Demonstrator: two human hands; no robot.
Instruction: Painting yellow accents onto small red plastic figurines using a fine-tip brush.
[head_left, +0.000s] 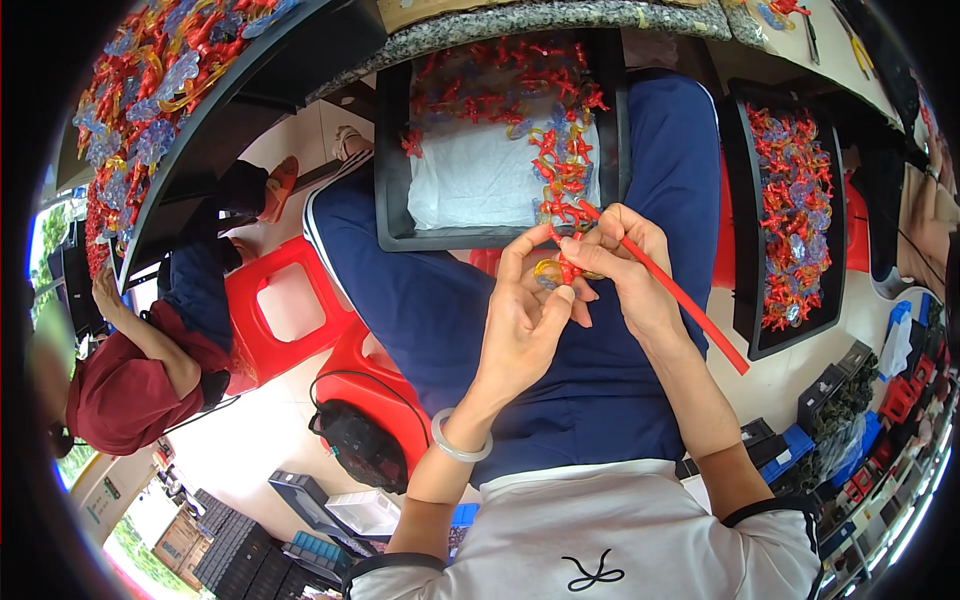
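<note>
My left hand (528,325) pinches a small red plastic figure (568,268) with yellow and bluish clear parts, held above my lap. My right hand (632,262) grips a slim red-handled paintbrush (690,308). Its handle slants down to the right, and its narrow tip lies beside the figure, too small to make out fully. Fingers of both hands meet around the figure and hide part of it. Just beyond them, a black tray (396,205) rests on my thighs, with rows of similar red, yellow and bluish figures (560,150) on a white sheet (465,180).
Another black tray (742,200) of figures stands at the right on a red stool. At upper left, a large dark tray (215,145) is heaped with more. A granite-edged table (520,25) lies ahead. A black bag (362,447) sits on a red stool; a co-worker (130,370) sits left.
</note>
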